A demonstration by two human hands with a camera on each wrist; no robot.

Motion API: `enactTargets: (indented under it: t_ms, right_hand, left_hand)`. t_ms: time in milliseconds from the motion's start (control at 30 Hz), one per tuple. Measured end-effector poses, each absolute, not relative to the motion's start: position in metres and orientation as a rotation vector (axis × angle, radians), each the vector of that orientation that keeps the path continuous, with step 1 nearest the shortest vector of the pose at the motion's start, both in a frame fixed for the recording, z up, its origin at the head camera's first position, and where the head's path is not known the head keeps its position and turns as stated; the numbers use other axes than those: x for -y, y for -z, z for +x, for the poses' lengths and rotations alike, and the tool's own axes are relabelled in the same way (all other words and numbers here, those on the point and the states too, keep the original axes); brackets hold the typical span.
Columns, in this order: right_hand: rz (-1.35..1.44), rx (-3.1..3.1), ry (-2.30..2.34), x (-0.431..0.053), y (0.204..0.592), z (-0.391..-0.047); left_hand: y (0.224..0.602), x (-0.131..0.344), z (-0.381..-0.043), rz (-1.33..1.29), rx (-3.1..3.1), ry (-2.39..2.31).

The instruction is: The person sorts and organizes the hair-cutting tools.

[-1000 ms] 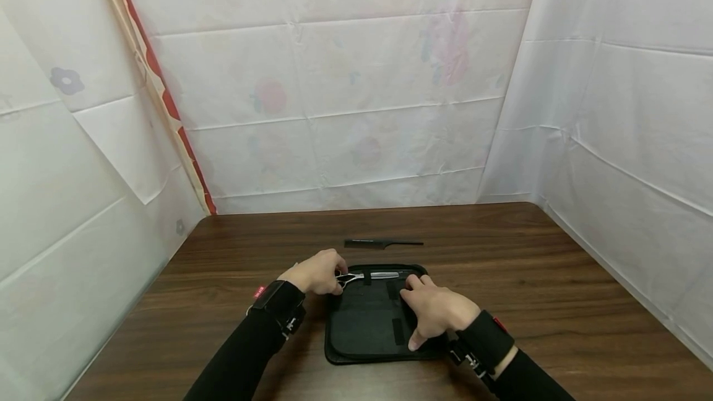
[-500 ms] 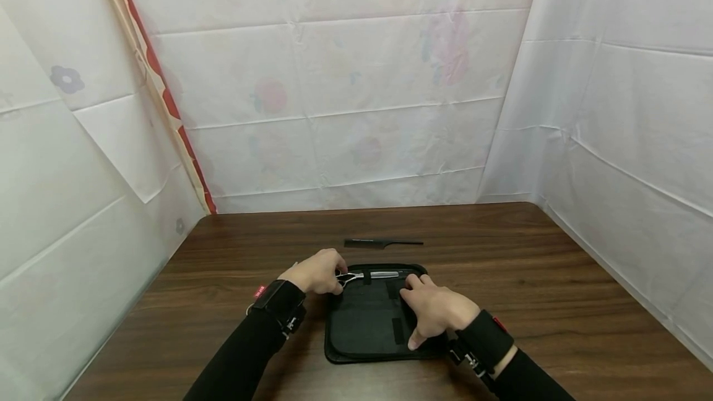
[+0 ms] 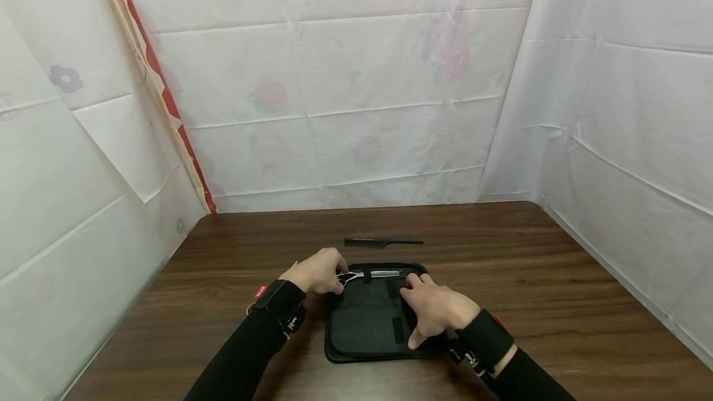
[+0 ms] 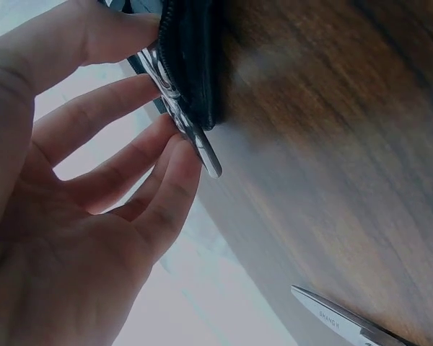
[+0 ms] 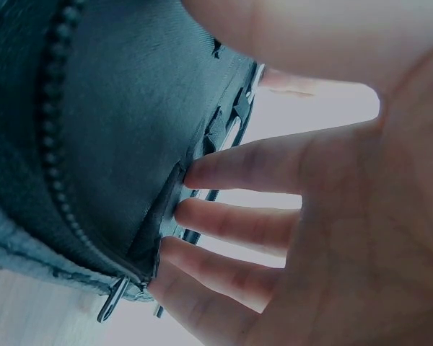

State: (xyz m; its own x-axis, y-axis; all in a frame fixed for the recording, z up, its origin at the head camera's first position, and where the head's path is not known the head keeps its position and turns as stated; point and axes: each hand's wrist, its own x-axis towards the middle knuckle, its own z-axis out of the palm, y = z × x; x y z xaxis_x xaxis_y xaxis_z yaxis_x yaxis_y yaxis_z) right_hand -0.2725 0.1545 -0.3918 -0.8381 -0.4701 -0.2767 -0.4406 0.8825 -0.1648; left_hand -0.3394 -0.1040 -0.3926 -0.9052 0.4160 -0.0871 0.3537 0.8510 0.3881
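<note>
A black zip case (image 3: 364, 323) lies opened out flat on the table, with dark straps on its inner face. Along its far edge are steel hair scissors (image 3: 350, 276), their blades pointing right under one strap. My left hand (image 3: 316, 272) holds them by the finger loops at the far left corner. In the left wrist view, fingertips touch the scissors' handles (image 4: 175, 101) and the thumb sits by the zipper edge. My right hand (image 3: 440, 308) rests on the case's right side, fingers spread. The right wrist view shows its fingertips (image 5: 198, 173) against the lining; nothing is gripped.
A black tail comb (image 3: 364, 242) lies on the brown wooden table (image 3: 234, 320) beyond the case. In the left wrist view, a steel blade with lettering (image 4: 335, 314) shows at the bottom right. White sheeting (image 3: 356, 141) hangs behind the table and on both sides.
</note>
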Motion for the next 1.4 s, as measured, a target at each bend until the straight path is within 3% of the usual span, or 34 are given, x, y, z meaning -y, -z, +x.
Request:
enactTargets:
  t_ms: [1400]
  right_hand:
    - [-0.666,-2.742,0.131,-0.153,0.390,-0.273]
  left_hand:
    - [0.396,0.087,-0.339,0.757,-2.853,-0.572]
